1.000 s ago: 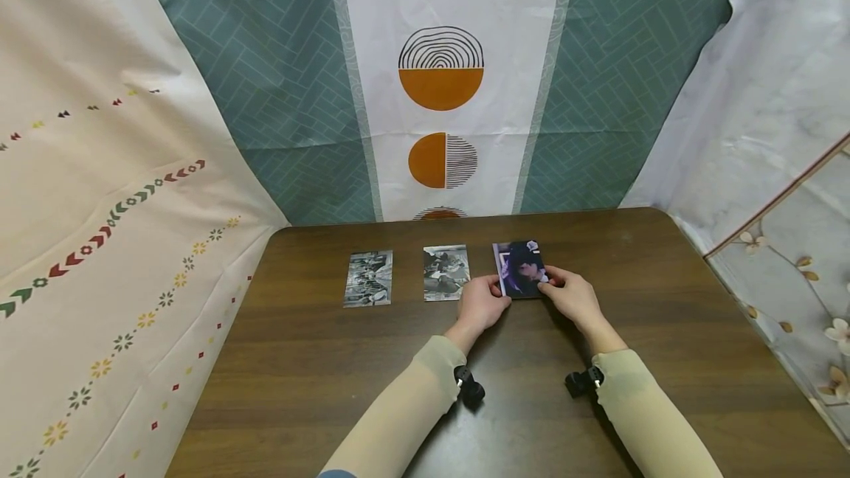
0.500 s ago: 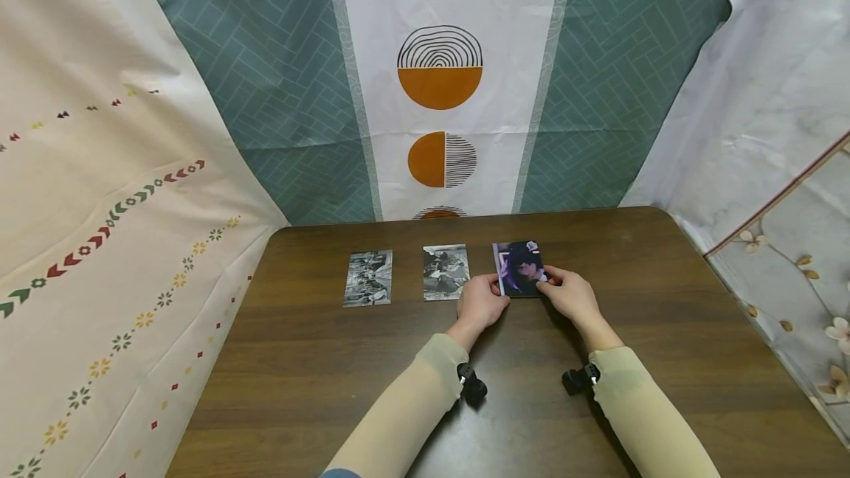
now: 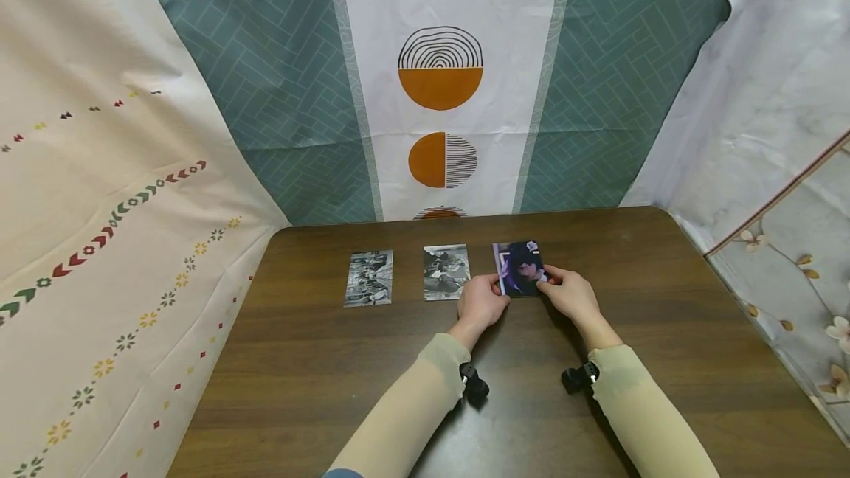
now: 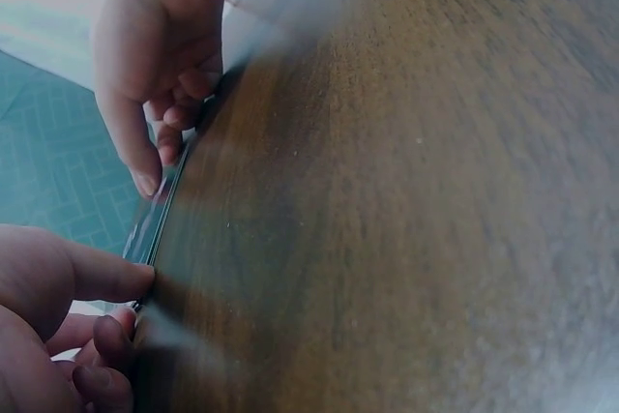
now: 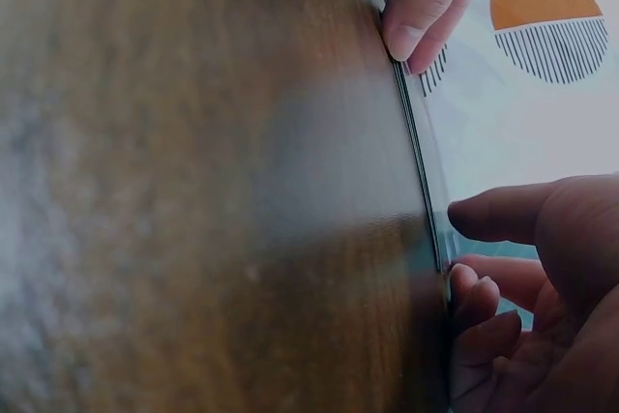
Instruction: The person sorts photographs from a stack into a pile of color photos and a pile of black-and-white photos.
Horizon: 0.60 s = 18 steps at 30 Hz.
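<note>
A dark purple colour photo [image 3: 522, 267] lies near the back of the wooden table, right of the middle. My left hand [image 3: 479, 302] pinches its lower left corner, thumb at the near edge and fingers along the left side. At the lower right, my right hand [image 3: 571, 295] grips it with the thumb over the face and fingers by the right edge. From the right wrist, the photo's edge [image 5: 418, 157] shows as thin stacked layers low against the wood. Left of my hands lie two black-and-white photos, a nearer one [image 3: 445, 271] and a farther one [image 3: 369, 279].
The brown wooden table [image 3: 319, 389] has rounded back corners. Behind it hangs a green and white curtain [image 3: 292, 80] with orange circles. A cream patterned cloth [image 3: 133, 242] hangs at the left, and a pale floral one [image 3: 764, 168] at the right.
Both wrists have shifted very slightly inward. The hands keep their hold on the purple photo, and the two black-and-white photos stay in place.
</note>
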Tool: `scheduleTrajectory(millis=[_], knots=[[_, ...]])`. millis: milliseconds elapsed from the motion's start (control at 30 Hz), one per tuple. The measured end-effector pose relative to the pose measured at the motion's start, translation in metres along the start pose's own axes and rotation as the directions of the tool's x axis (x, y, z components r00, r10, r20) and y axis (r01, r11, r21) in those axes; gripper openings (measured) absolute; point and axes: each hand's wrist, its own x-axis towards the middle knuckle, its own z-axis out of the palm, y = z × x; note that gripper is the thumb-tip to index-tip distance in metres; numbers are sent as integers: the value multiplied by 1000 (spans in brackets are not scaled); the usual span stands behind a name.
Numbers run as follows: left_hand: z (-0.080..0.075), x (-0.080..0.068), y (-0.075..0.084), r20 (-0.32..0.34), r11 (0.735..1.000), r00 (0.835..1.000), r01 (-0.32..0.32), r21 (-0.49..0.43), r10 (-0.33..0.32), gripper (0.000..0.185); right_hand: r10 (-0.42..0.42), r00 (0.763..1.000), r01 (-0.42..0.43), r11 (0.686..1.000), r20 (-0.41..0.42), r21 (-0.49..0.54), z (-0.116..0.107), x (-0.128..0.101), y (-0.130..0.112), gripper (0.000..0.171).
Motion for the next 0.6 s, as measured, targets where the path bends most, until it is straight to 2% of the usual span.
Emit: scheduleTrajectory(millis=[367, 600], knots=[[1, 1, 0, 2, 1000, 1000, 9, 2, -9, 34, -6, 1000, 6, 1000, 9, -4, -3, -2, -3, 55], [0, 0, 0, 1, 1000, 1000, -5, 3, 5, 30, 4, 1000, -4, 1000, 13, 3, -4, -3, -5, 55]])
